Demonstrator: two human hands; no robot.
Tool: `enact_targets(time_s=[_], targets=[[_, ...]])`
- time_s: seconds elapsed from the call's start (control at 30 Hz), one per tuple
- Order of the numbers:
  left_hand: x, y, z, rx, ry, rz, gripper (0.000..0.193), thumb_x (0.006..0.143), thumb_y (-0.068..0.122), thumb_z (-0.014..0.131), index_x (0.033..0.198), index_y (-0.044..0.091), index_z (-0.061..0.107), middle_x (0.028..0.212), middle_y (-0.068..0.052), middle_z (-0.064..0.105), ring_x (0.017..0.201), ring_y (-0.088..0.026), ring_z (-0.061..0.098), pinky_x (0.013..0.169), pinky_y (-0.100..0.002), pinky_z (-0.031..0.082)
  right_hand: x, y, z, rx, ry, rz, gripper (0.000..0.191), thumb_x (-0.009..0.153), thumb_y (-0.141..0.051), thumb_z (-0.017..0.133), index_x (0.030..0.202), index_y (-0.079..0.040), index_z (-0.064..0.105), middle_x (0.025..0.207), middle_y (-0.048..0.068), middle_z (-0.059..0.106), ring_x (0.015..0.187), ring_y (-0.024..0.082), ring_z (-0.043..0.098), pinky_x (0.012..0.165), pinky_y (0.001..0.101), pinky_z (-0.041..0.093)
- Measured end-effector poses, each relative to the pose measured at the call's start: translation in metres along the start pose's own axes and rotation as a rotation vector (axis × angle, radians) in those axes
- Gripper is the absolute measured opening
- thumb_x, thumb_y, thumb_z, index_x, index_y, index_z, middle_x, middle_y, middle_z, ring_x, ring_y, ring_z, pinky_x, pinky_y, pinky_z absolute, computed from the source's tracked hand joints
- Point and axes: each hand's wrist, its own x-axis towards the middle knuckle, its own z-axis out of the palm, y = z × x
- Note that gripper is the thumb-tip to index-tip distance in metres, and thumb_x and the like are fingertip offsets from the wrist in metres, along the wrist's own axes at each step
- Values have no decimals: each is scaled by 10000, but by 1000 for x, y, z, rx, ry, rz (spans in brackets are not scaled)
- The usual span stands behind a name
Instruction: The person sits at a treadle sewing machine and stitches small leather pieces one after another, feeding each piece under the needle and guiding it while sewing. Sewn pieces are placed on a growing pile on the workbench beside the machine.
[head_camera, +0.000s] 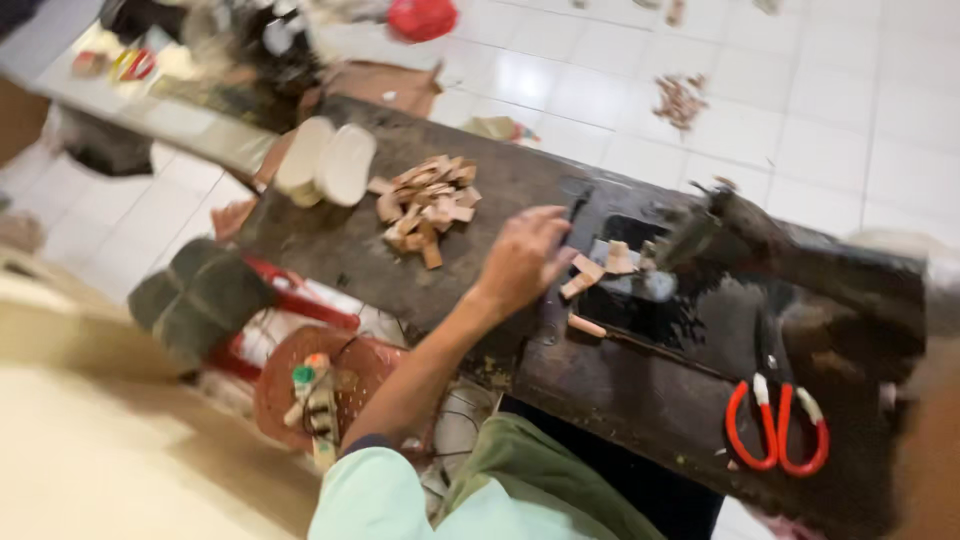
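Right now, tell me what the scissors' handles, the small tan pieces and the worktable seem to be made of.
Orange-handled scissors: glossy handles, probably plastic. Pile of small tan pieces: flat, matte, irregular offcuts, possibly leather or wood. Dark worn worktable: matte, stained, likely wood; too blurred for certainty.

Motion blur smears the machine head (715, 225); the right hand lies outside the picture.

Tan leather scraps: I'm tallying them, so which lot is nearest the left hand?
The few loose scraps at the left hand's fingertips, not the heap farther along the bench.
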Motion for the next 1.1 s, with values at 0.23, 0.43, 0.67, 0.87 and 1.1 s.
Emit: enact_targets(time_s=[0.23, 0.43, 0.67, 0.87, 1.1], targets=[[-33, -82, -51, 577, 53, -190, 373, 878, 121, 634, 1244, 59, 673, 1282, -160, 630, 1303, -357, 527, 1104, -472, 392, -77, -96, 39, 680, -619, 190, 293, 924, -154, 681, 1211, -120, 730, 927, 49, 796, 798, 117, 771, 679, 246, 582], [-30, -94, -55, 436, 300, -141, 161, 903, 155, 703, 1057, 113, 722, 1249, -96, 682, 1282, -329, 574, 1071, -484, 406, -93, -112, 87, 748, -779, 417, 304, 887, -210, 742, 1169, -99, 772, 821, 93, 790, 715, 141, 747, 649, 285, 566], [-33, -99, -55, -99, 449, -415, 157, 974, 115, 668, 1087, 16, 714, 994, -173, 717, 917, -337, 687, 835, -422, 541, -109, -93, 97, 812, -822, 621, 312, 914, -195, 715, 1188, -59, 774, 792, 90, 798, 701, 131, 714, 655, 281, 570], [-33, -89, -63, -91, 476, -324, 171, 978, 119, 665, 1108, 29, 729, 1065, -163, 742, 1004, -337, 682, 895, -428, 536, -118, -82, 110, 694, -868, 753, 316, 912, -181, 713, 1196, -58, 773, 836, 118, 814, 749, 148, 754, 669, 316, 585], [-40, -82, -75, -190, 568, -231, 222, 1053, 187, 653, 1149, -5, 707, 1216, -163, 696, 1109, -307, 695, 881, -393, 571, -118, -87, 95, 537, -931, 684, 333, 903, -261, 732, 1205, -127, 776, 954, 79, 836, 844, 155, 783, 761, 322, 606]])
